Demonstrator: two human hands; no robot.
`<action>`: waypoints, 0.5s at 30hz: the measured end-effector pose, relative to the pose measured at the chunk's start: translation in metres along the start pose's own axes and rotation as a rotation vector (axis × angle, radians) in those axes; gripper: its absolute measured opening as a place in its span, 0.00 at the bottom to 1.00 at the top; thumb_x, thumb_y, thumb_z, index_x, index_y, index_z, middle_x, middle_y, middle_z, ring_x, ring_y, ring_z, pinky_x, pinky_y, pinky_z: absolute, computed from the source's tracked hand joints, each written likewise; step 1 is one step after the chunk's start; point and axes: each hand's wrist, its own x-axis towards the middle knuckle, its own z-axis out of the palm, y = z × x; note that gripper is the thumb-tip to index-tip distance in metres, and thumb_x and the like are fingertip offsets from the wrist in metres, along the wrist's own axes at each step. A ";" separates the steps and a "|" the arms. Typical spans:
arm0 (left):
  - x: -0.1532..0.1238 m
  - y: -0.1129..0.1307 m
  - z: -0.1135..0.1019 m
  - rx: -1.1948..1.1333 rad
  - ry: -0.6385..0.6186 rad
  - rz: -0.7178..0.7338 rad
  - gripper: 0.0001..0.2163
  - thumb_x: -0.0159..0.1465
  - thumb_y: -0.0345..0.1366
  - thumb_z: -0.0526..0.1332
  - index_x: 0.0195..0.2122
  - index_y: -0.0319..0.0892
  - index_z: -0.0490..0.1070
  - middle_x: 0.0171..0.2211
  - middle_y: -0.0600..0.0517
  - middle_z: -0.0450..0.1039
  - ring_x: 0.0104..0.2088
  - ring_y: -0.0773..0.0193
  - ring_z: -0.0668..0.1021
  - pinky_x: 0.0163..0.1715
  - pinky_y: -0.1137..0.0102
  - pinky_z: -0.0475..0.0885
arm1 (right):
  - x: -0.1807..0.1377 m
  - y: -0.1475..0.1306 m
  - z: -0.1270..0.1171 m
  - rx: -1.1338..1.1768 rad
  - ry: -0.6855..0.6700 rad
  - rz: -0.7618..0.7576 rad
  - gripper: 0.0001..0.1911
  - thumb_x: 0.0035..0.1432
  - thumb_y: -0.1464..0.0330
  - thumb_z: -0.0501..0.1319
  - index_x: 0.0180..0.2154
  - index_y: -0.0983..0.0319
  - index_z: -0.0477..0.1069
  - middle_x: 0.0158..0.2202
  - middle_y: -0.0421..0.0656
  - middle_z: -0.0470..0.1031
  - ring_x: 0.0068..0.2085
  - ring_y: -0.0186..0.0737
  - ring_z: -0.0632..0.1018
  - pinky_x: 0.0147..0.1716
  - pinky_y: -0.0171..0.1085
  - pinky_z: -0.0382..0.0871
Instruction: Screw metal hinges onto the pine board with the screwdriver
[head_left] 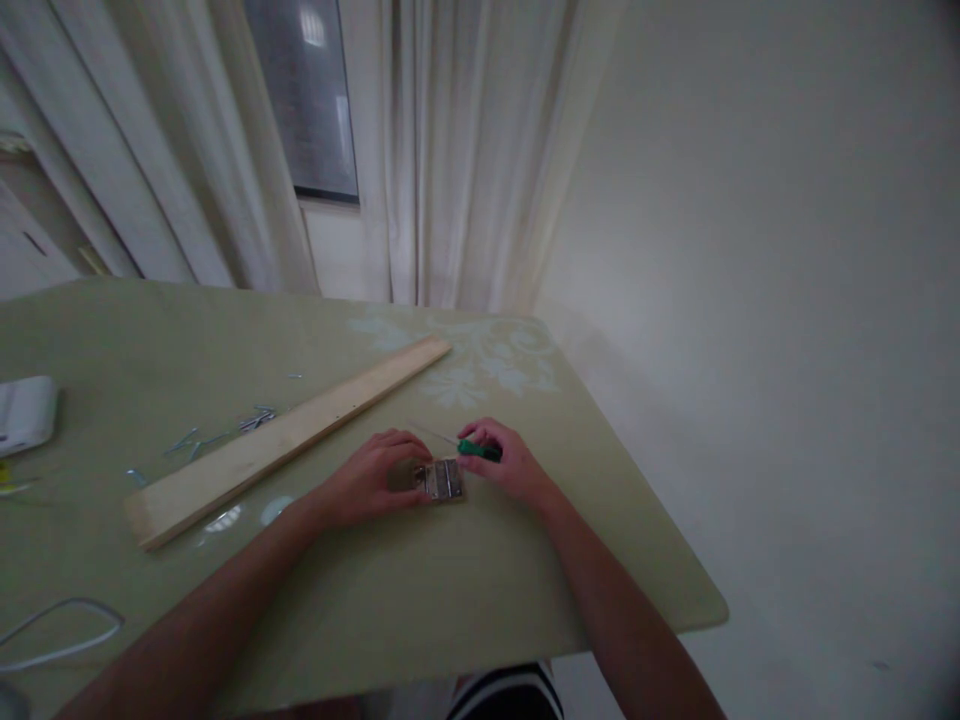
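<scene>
- The bare, sleeveless left forearm [247, 575] slants in from the lower left, its wrist nearly straight.
- The bare, ungloved left hand [379, 478] lies low, fingers bent forward, thumb stretched out nearer the body, in a C-shaped hold.
- The bare right forearm [600, 585] slants in from the lower right.
- The bare, ungloved right hand [514, 465] turns inward, fingers curled, thumb closing a pinch.
- Both hands sit near each other, apart.
</scene>
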 end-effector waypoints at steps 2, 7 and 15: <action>0.000 0.001 0.004 -0.085 0.081 -0.067 0.24 0.65 0.53 0.69 0.59 0.49 0.76 0.57 0.44 0.78 0.58 0.48 0.78 0.61 0.54 0.73 | 0.002 -0.002 0.009 0.172 0.058 0.062 0.15 0.64 0.53 0.66 0.42 0.57 0.73 0.36 0.39 0.76 0.30 0.35 0.72 0.32 0.37 0.67; 0.004 0.019 0.017 -0.376 0.154 -0.145 0.24 0.71 0.53 0.63 0.63 0.46 0.73 0.56 0.43 0.80 0.56 0.50 0.80 0.58 0.55 0.76 | 0.002 -0.011 0.040 0.075 0.181 -0.113 0.15 0.64 0.53 0.67 0.42 0.57 0.79 0.43 0.44 0.71 0.44 0.41 0.75 0.44 0.40 0.73; 0.019 0.037 0.020 -0.582 0.144 -0.150 0.27 0.67 0.52 0.68 0.61 0.42 0.72 0.40 0.48 0.81 0.39 0.58 0.82 0.41 0.65 0.79 | -0.004 -0.009 0.038 0.112 0.167 -0.107 0.19 0.65 0.50 0.66 0.42 0.57 0.83 0.37 0.43 0.81 0.39 0.42 0.80 0.43 0.40 0.75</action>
